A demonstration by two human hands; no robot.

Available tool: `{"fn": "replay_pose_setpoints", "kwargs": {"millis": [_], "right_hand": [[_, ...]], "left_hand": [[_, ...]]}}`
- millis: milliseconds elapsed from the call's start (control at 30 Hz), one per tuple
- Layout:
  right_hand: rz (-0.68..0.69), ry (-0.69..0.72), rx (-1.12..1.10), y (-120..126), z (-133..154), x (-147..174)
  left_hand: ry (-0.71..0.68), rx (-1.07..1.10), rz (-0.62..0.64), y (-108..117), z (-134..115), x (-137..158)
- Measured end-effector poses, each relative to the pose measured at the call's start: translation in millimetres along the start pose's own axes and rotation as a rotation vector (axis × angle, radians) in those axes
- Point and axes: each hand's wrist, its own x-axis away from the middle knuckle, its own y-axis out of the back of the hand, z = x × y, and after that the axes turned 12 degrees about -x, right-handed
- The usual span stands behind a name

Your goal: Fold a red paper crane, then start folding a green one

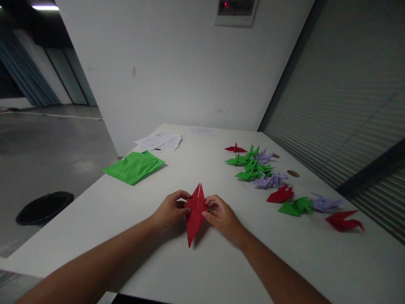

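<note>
One narrow diamond of folded red paper [196, 207], split at its far tip, over the smooth white tabletop [190, 274]. Pinched at its left edge between thumb and fingers of the left hand [169, 211], at its right edge likewise by the right hand [226, 217]. To the right, a straggling line of folded paper birds [253, 166] in red, green and pale purple. To the left, creased bright-green paper sheets [133, 167], with printed white paper sheets [160, 140] just beyond.

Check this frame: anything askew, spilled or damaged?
Mildly: the green paper at left looks wrinkled rather than flat, and the white papers behind it lie fanned unevenly. No spill visible; the held red paper looks intact.
</note>
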Motion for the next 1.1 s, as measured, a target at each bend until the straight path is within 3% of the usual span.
{"fn": "replay_pose_setpoints", "kwargs": {"millis": [133,400,600,767,967,1100], "right_hand": [[-0.045,-0.009,-0.022,-6,0,-1],[-0.072,0.03,-0.04,-12,-1,-5],[-0.128,-0.005,0.064,-9,-5,-5],[-0.077,-0.089,0.121,-6,-7,-6],[-0.058,-0.195,-0.01,-9,-1,-4],[-0.059,-0.169,-0.032,-8,1,-4]], "left_hand": [[-0.036,0.086,0.019,-3,0,1],[0.059,0.016,0.073,-8,0,-1],[0.07,-0.002,0.006,-9,1,-2],[0.072,0.003,-0.05,-6,3,-3],[0.07,-0.042,-0.076,-6,5,-5],[0.07,-0.001,-0.074,-6,4,-5]]}}
